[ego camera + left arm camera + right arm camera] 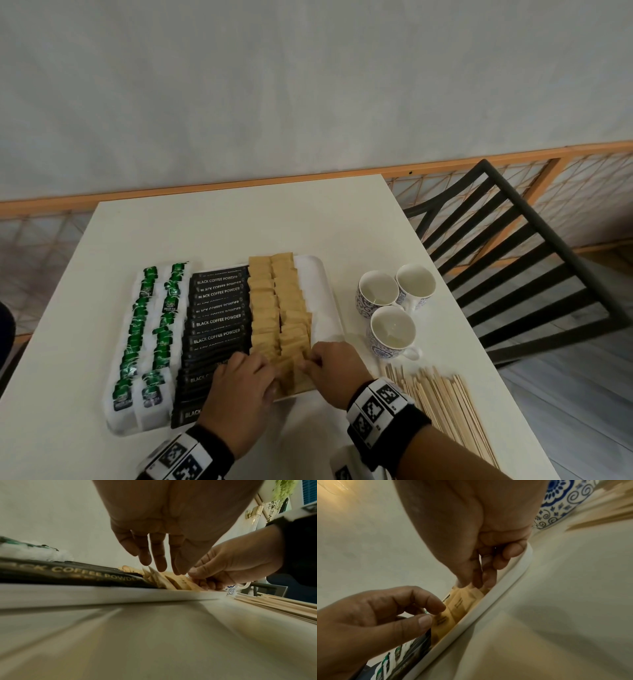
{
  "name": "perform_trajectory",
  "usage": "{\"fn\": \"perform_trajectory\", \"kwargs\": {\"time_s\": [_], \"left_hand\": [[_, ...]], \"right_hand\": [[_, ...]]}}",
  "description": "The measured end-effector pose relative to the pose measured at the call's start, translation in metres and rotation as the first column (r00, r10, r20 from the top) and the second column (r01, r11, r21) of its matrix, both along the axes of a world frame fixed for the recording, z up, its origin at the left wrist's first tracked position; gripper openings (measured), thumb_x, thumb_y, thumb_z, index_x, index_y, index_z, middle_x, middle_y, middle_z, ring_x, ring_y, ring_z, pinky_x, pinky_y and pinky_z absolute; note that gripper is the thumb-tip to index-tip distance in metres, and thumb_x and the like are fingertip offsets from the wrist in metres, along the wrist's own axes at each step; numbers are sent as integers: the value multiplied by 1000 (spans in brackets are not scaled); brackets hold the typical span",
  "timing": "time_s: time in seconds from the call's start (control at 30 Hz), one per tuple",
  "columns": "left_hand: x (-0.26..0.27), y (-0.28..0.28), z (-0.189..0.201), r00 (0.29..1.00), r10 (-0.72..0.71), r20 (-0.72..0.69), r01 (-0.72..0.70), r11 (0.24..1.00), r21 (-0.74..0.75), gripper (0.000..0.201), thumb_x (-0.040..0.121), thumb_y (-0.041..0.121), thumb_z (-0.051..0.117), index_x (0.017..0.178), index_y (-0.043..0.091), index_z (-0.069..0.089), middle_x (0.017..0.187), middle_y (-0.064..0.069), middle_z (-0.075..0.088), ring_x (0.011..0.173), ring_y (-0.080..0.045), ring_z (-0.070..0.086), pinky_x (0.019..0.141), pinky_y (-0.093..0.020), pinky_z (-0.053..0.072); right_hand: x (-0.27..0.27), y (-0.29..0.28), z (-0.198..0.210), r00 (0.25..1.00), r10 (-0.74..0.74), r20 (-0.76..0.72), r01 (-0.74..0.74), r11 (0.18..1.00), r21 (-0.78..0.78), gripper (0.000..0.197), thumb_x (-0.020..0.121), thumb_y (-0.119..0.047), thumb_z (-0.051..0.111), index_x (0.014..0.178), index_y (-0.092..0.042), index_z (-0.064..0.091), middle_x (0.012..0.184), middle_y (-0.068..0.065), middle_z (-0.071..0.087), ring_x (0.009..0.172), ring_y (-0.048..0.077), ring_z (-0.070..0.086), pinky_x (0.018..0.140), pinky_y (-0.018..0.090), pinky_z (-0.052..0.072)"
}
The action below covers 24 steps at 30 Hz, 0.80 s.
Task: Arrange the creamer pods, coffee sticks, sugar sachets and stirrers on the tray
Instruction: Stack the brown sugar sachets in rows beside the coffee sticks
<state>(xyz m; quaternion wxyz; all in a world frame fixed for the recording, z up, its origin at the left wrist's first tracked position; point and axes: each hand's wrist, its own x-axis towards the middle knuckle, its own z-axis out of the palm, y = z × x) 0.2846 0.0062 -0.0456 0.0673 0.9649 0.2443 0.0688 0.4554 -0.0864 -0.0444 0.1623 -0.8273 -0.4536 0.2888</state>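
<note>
A white tray (329,291) holds two columns of green-and-white creamer pods (147,329), a column of black coffee sticks (217,320) and two columns of brown sugar sachets (274,301). Both hands work at the near end of the sachet columns. My left hand (272,380) has thumb and forefinger closed on the edge of a sachet (441,619). My right hand (310,361) pinches another sachet (471,591) close to the tray's near rim (488,601). The wooden stirrers (442,407) lie in a loose pile on the table, right of the tray.
Three blue-patterned white cups (392,330) stand right of the tray, just beyond the stirrers. A black slatted chair (513,257) stands off the table's right side. The table's far half (239,222) is bare, with a wall behind it.
</note>
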Motion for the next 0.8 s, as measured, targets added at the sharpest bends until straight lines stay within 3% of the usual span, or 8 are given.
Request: {"fn": "perform_trajectory", "kwargs": {"time_s": [0.07,0.13,0.2,0.33,0.47,0.63,0.7,0.8], "left_hand": [[1,-1,-2,999,-31,14,31,999,14,13,72,38,46,78,34,56,82,17,54,78,-12,41,59,-25,34],[2,-1,-3,998,-58,17,57,998,24,16,73,38,45,80,35,59,83,20,56,80,-10,41,58,-26,37],[3,-1,-2,997,-76,15,75,997,26,20,73,37,45,82,36,62,84,22,58,82,-8,41,58,-26,40],[4,-2,-1,996,-86,31,85,996,15,19,74,34,44,81,36,62,83,23,59,82,-8,40,59,-25,35],[7,-3,-2,994,-106,35,105,994,15,19,73,35,44,81,36,62,83,23,58,82,-7,38,61,-24,34],[6,-1,-7,991,-126,39,125,992,26,19,69,38,45,81,37,60,84,24,59,82,-8,40,62,-24,32],[8,3,-8,989,-139,43,138,990,36,21,65,40,45,81,37,58,81,23,59,81,-9,40,61,-24,30],[11,6,-11,988,-145,56,143,989,39,24,58,44,42,76,38,57,79,24,55,79,-9,38,58,-23,28]], "right_hand": [[-1,-1,1,1000,-6,7,6,1000,-8,31,90,-35,55,66,-26,39,82,1,54,92,26,54,72,27,37],[-4,-3,4,1000,-28,8,28,1000,13,22,89,-31,56,72,-27,42,85,-2,53,86,21,52,74,28,42],[-6,-3,7,997,-81,-13,81,995,49,10,89,-31,55,88,-24,49,91,-1,57,87,20,54,76,28,44],[-10,-4,6,991,-127,-38,129,989,65,26,91,-33,53,112,-17,49,109,5,63,100,24,60,82,31,49],[-10,-6,6,988,-152,-12,153,985,76,36,93,-30,49,125,-15,44,120,5,55,111,23,54,89,28,42],[-12,-4,4,998,-52,34,49,996,72,27,96,-29,42,113,-11,50,116,8,56,105,22,53,89,28,43],[-10,-2,4,997,-38,63,33,997,72,30,98,-26,38,119,-8,50,121,9,52,112,24,50,94,29,40],[-3,5,6,987,-159,21,155,980,121,33,96,-26,40,124,-9,48,122,8,49,114,24,48,97,29,38]]}}
